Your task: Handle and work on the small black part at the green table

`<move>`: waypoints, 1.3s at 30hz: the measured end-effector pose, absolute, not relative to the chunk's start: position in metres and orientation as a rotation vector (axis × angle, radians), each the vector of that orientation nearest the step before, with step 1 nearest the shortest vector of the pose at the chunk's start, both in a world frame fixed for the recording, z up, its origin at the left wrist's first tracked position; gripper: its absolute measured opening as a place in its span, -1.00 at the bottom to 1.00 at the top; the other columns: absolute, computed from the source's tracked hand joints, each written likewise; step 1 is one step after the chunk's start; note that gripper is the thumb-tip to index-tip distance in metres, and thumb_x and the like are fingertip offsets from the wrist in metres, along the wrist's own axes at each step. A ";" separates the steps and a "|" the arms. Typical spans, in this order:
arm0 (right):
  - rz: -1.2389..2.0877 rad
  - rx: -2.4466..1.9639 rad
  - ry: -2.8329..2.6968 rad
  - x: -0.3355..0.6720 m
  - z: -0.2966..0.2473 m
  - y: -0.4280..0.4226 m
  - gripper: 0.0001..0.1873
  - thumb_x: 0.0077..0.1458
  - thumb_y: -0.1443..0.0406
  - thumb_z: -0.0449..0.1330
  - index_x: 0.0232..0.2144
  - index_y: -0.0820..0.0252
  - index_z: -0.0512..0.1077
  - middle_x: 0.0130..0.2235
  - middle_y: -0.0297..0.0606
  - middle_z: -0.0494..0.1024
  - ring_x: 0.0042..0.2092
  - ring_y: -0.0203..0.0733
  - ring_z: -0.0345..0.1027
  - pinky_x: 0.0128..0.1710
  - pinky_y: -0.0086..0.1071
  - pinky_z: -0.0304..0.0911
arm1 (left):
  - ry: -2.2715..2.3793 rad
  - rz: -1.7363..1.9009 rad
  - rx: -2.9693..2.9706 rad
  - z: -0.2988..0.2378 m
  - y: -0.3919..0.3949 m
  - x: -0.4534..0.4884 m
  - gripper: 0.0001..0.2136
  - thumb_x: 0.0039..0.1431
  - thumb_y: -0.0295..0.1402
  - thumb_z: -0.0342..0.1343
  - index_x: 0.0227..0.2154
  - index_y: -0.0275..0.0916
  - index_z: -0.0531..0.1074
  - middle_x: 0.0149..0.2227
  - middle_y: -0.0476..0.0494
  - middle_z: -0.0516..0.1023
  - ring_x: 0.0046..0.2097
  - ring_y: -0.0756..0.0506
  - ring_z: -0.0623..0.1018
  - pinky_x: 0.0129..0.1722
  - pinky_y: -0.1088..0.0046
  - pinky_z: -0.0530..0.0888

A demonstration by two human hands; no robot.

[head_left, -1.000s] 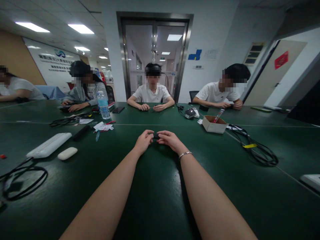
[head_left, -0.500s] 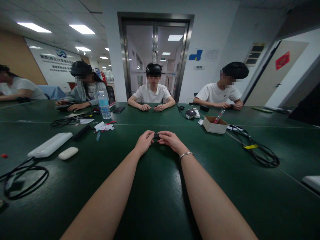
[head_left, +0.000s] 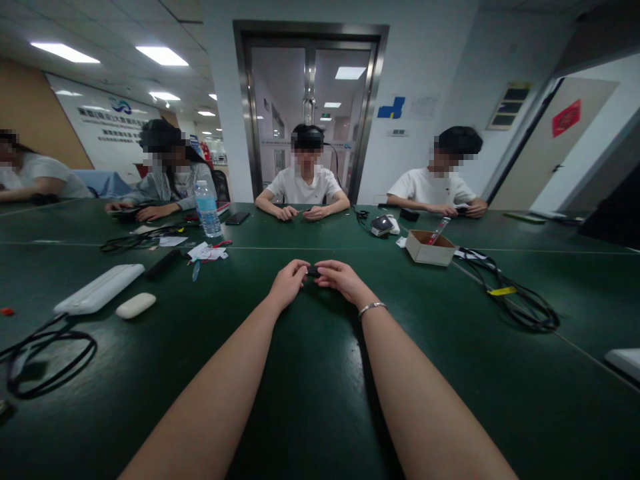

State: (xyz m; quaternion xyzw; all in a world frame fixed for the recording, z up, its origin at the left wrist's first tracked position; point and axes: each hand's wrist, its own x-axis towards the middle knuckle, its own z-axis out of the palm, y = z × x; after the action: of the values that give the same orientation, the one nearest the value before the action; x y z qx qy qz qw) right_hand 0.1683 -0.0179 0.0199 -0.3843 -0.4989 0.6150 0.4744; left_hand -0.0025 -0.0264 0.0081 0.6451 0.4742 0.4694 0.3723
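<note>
- Step in hand: the left hand (head_left: 287, 283) and the right hand (head_left: 343, 280) meet fingertip to fingertip over the green table (head_left: 310, 400), working a small black piece (head_left: 313, 272) between them.
- Grip: both hands are curled nearly closed, each pinching one end of the piece. Only its middle shows in the gap between them.
- Where it is: inside the shared pinch, just above the tabletop. I cannot tell whether it touches the table.
- Axis: its long axis runs left to right, from one pinch to the other, about level. Its ends are covered, so I cannot tell which way it points.
- Judgement: handling so small a piece calls for firm, steady pinches at both ends.
- Beyond the grip to the right sits a cardboard box (head_left: 427, 248). A water bottle (head_left: 207, 210) stands beyond it to the left.
</note>
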 end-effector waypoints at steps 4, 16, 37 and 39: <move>1.506 -0.925 -1.235 0.169 0.018 -0.017 -0.86 0.05 0.50 0.22 -0.28 0.31 0.46 -0.34 -0.21 0.54 -0.42 -0.32 0.48 -0.44 -0.57 0.44 | 1.218 1.212 1.665 0.007 -0.026 -0.003 -0.75 0.13 -0.24 -0.03 -0.21 -0.22 0.42 -0.42 -0.05 0.42 -0.46 0.03 0.39 -0.47 0.54 0.34; 1.505 -0.932 -1.220 0.168 0.021 -0.020 -0.87 0.06 0.51 0.20 -0.29 0.31 0.46 -0.36 -0.21 0.54 -0.43 -0.32 0.48 -0.45 -0.58 0.44 | 1.253 1.223 1.704 0.006 -0.025 -0.005 -0.74 0.15 -0.23 -0.03 -0.19 -0.22 0.43 -0.29 -0.12 0.48 -0.36 -0.01 0.44 -0.39 0.49 0.38; 1.514 -0.934 -1.226 0.169 0.020 -0.018 -0.87 0.07 0.51 0.20 -0.28 0.31 0.46 -0.37 -0.20 0.54 -0.43 -0.32 0.48 -0.44 -0.57 0.44 | 1.279 1.239 1.715 0.007 -0.027 -0.005 -0.75 0.14 -0.25 -0.02 -0.18 -0.20 0.42 -0.31 -0.10 0.46 -0.38 -0.01 0.43 -0.41 0.51 0.37; 1.512 -0.930 -1.228 0.169 0.020 -0.018 -0.87 0.07 0.50 0.21 -0.29 0.31 0.46 -0.35 -0.21 0.54 -0.43 -0.32 0.48 -0.44 -0.57 0.44 | 1.261 1.227 1.696 0.008 -0.028 -0.004 -0.74 0.16 -0.22 -0.04 -0.20 -0.22 0.42 -0.34 -0.10 0.46 -0.37 -0.01 0.44 -0.41 0.51 0.37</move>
State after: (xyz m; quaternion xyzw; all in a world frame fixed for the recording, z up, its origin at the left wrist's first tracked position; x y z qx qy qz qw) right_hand 0.1688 -0.0185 0.0204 -0.3797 -0.5016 0.6175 0.4722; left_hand -0.0039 -0.0284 0.0082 0.6522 0.4850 0.4719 0.3416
